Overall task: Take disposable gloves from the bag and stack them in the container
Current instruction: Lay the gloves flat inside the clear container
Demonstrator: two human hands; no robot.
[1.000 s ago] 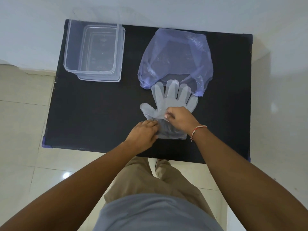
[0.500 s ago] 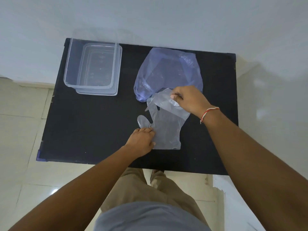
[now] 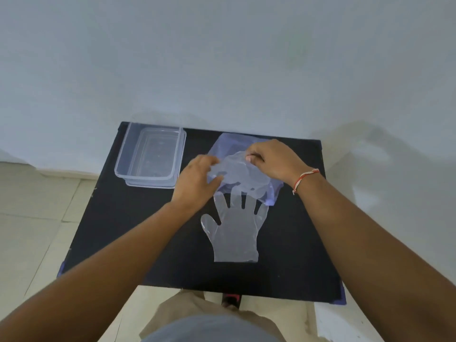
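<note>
A clear disposable glove [image 3: 235, 234] lies flat on the black table [image 3: 138, 230], fingers pointing away from me. Its fingertips slip under the mouth of the blue-tinted plastic bag [image 3: 270, 195] behind it. Above the bag a second, crumpled clear glove [image 3: 235, 172] is held up between my two hands. My left hand [image 3: 197, 180] grips its left edge. My right hand [image 3: 274, 161] pinches its top edge between thumb and fingers. The clear rectangular container [image 3: 123, 157] stands at the table's far left, apart from both hands; nothing shows inside it.
A pale wall rises right behind the table. Tiled floor lies to the left, and the table's near edge [image 3: 222, 291] sits just above my legs. A red-and-white thread band [image 3: 304, 177] circles my right wrist.
My right hand peeled one glove off the flat one and lifted it towards the bag. My left hand left the flat glove and took the lifted glove's left edge. The view tilted upward.
</note>
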